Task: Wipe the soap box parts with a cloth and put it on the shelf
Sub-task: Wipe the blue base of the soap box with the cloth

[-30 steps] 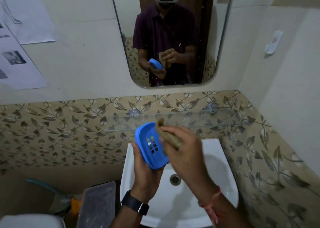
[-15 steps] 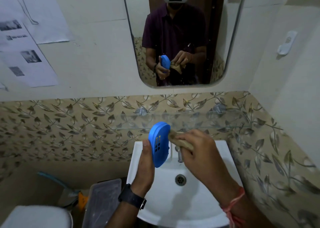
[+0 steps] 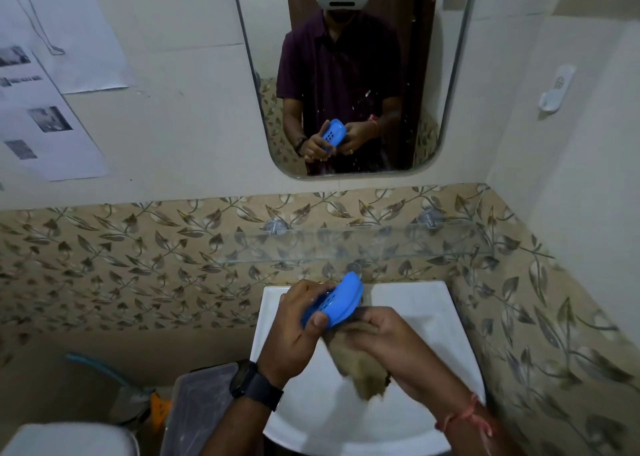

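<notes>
Leaf-patterned tiles are running behind a white sink (image 3: 429, 303), and a glass shelf (image 3: 363, 244) is sitting bare just above it. From my head camera, I am gripping the blue soap tray (image 3: 337, 299) in my left hand (image 3: 294, 331), tilting it over the sink so its underside faces my right hand (image 3: 384, 337). That hand is clenching the brown cloth (image 3: 360, 369) and pressing it against the tray's lower edge, I judge to wipe it. My fingers are covering part of the tray; the cloth is blurring, and I am seeing no other soap box part.
</notes>
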Available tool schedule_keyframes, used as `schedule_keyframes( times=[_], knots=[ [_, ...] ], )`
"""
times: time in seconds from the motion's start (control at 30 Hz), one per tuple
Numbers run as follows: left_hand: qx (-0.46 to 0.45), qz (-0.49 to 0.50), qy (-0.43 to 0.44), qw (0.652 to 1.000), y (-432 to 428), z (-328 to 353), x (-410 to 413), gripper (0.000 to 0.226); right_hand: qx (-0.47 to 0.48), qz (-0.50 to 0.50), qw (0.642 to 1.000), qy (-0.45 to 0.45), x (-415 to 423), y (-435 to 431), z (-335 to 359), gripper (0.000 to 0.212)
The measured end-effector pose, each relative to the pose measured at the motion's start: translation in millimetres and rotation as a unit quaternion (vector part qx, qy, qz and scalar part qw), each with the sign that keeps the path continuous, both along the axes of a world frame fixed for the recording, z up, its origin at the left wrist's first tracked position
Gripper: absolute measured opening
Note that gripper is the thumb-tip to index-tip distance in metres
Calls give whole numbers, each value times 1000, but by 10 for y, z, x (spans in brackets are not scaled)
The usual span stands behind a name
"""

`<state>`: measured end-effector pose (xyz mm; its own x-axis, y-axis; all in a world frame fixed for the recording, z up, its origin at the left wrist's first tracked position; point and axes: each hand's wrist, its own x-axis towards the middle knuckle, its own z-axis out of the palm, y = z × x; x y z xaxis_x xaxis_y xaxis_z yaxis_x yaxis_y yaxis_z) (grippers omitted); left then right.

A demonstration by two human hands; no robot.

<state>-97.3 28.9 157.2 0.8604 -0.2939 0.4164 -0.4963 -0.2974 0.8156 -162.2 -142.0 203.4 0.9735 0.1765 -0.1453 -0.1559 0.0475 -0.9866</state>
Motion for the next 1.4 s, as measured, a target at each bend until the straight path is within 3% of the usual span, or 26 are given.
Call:
schedule_keyframes(
  times=[0.1,0.17,0.27,0.33,0.4,0.43,0.53,0.57,0.67,0.8,0.97,1.0,1.07,1.13,1.17,1.23,1.33,1.4],
  knots=[
    [12,1,1,1000,-61,-8,-23,80,25,-175,984,1,31,94,-117,21],
    [-18,-8,20,1000,-141,13,-58,78,17,-215,976,-21,7,274,-189,22],
    [-46,9,16,999,-207,77,-47,76,-52,-184,979,-70,-91,431,-289,15],
    [-72,14,21,997,-181,106,-12,77,-129,-109,979,-111,-93,338,-304,18],
    [-178,40,114,977,-151,149,-24,79,-266,-47,948,-166,-38,189,-293,14],
    [-235,58,161,957,-136,142,-13,79,-327,-61,922,-200,-9,120,-292,13],
    [-298,63,205,930,-125,194,2,70,-296,-218,887,-279,36,28,-250,5],
    [-306,68,213,925,-137,217,0,68,-269,-248,882,-296,48,47,-222,12],
    [-318,86,244,912,-195,183,-15,71,-257,-202,881,-343,98,208,-155,26],
    [-308,56,247,917,-214,98,13,64,-387,-150,856,-307,110,441,-202,25],
    [-249,60,184,949,-187,20,-42,66,-398,-64,891,-208,109,442,-140,11],
    [-255,57,183,948,-190,-5,-69,70,-371,-33,913,-167,150,386,-104,12],
    [-302,53,210,928,-192,-53,-95,89,-223,28,972,-72,203,268,-64,16],
    [-323,51,227,917,-180,-70,-88,89,-128,52,990,-35,200,234,-83,14],
    [-311,53,225,922,-185,-65,-79,82,-144,41,987,-61,185,241,-115,13],
    [-292,68,225,927,-191,-61,-47,69,-258,-10,950,-174,153,272,-220,16],
    [-289,69,232,926,-212,-46,-8,62,-464,-89,819,-325,156,283,-350,16],
    [-270,63,213,937,-237,-9,24,60,-495,-108,795,-332,171,314,-391,20]
  ],
)
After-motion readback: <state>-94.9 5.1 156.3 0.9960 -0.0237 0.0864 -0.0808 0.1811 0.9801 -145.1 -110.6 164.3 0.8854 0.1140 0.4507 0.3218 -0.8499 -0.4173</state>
